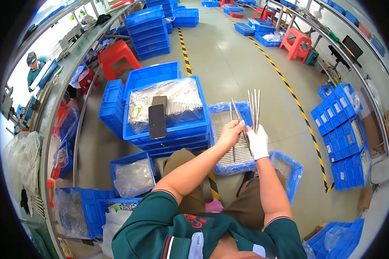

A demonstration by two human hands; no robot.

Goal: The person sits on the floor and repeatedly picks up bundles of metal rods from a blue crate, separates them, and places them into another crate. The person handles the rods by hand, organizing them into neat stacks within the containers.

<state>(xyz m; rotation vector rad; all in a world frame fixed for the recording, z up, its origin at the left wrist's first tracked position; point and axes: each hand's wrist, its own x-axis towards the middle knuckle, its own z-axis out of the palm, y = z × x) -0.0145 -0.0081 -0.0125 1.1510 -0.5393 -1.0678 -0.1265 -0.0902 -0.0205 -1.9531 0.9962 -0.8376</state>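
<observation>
Rods, thin, straight and of dull grey metal (pixel 254 108), stand fanned upright in the right hand (pixel 258 142), which wears a white fabric glove and is closed round their lower ends. The bare left hand (pixel 230 131) pinches one more rod (pixel 236 113) between curled fingers, touching the bundle. Both hands hover over a blue plastic crate (pixel 229 138), lined with clear film and packed with rows of like rods. Just left, two dark flat phones (pixel 157 121) lie on a film-covered stacked crate (pixel 168 114).
</observation>
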